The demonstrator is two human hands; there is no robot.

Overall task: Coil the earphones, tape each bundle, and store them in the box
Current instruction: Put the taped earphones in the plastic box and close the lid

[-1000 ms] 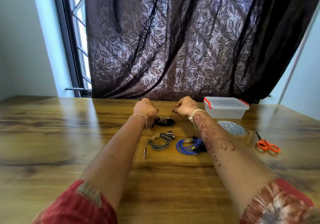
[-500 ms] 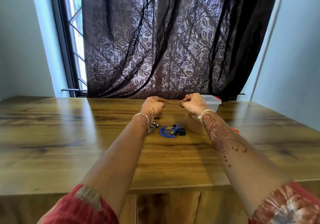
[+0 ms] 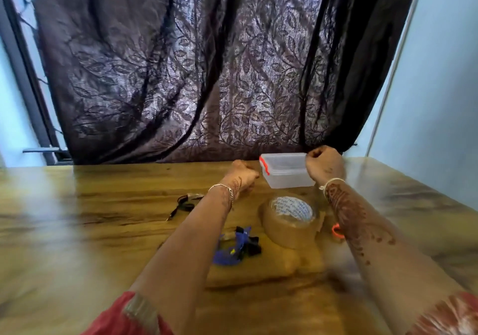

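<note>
Fists parted near the far edge of the tabletop [image 3: 103,231], earphones untouched

Left grip [image 3: 243,174] and right grip [image 3: 324,165] are both clenched, with nothing visible inside them; a second ago they hovered close together above the black earphones [image 3: 186,202], and now they have spread to either end of the box [image 3: 284,177], though contact cannot be told. The box stands lidded by the far edge. The black earphones lie left of the left wrist, and the blue earphones [image 3: 235,246] lie nearer the front edge beside the tape roll [image 3: 289,221]. Orange scissors [image 3: 337,231] peek from behind the right forearm. No bundle is stored yet, so opening the box looks like the likely next step
</note>
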